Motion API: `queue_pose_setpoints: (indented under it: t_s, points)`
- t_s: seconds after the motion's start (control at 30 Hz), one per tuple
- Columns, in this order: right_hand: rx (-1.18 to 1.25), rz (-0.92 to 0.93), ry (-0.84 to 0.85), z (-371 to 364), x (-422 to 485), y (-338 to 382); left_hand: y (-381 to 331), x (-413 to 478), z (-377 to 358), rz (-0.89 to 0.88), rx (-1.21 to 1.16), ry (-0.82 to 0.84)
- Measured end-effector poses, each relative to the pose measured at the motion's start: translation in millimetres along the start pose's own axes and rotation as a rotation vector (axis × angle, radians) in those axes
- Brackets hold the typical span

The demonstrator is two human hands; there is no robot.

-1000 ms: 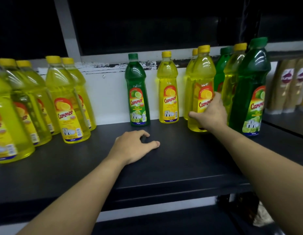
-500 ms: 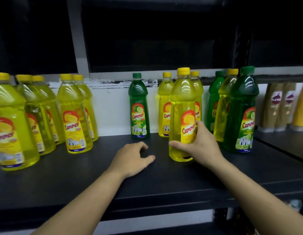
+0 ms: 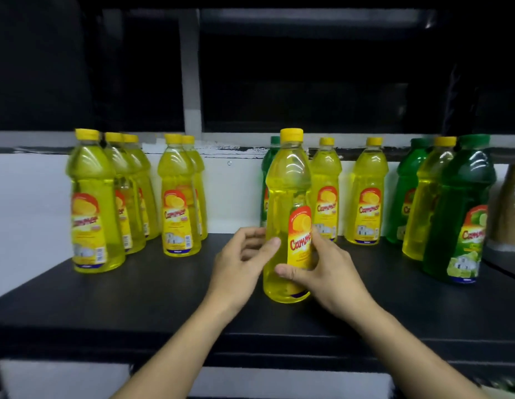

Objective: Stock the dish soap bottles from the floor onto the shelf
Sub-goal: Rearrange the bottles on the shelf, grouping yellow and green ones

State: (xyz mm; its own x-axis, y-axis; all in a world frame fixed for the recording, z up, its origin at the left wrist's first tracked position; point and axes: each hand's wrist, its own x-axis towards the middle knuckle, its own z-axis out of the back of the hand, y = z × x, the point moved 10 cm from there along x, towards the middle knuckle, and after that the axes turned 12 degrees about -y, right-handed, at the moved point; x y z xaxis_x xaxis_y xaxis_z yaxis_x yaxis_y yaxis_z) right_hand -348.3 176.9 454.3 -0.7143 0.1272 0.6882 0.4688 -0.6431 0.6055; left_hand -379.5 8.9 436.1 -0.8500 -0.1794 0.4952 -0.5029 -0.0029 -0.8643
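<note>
The yellow soap bottle (image 3: 285,197) stands upright near the front of the shelf (image 3: 164,298). The right hand (image 3: 328,272) has its grip wrapped round the bottle's lower body. The left hand (image 3: 239,263) sets a thumb on its side; whether it holds cannot be told. Pushed back carelessly, the bottle could topple the green bottle (image 3: 268,180) behind it.

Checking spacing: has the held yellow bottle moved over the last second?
Yes: the yellow bottle went left and forward, from the right-hand group to in front of the lone green bottle.
</note>
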Motion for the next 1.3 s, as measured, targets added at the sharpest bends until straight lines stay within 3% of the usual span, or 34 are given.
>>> queue_pose_setpoints:
  t_s: [0.23, 0.57, 0.77, 0.97, 1.13, 1.3]
  points:
    - [0.081, 0.005, 0.258, -63.5, 11.1, 34.0, -5.6, 4.5, 73.7, 0.008, 0.097, -0.056]
    - [0.206, 0.018, 0.355, -144.2, 22.0, 72.5, -16.4, 40.9, 156.3, 0.112, 0.294, -0.067]
    - [0.186, 0.055, 0.287, -177.7, 31.2, 84.8, -1.9, 58.5, 187.2, 0.045, 0.347, -0.19]
    - [0.189, 0.041, 0.486, -202.7, 47.3, 78.7, 17.2, 50.4, 198.2, 0.04, 0.307, -0.201]
    - [0.306, -0.005, 0.409, -201.2, 34.8, 67.4, 28.1, 56.4, 203.6, 0.065, 0.31, -0.213]
    - [0.505, -0.085, 0.635, -210.4, 22.8, 73.1, 31.6, 56.1, 205.3, 0.11, 0.292, -0.198]
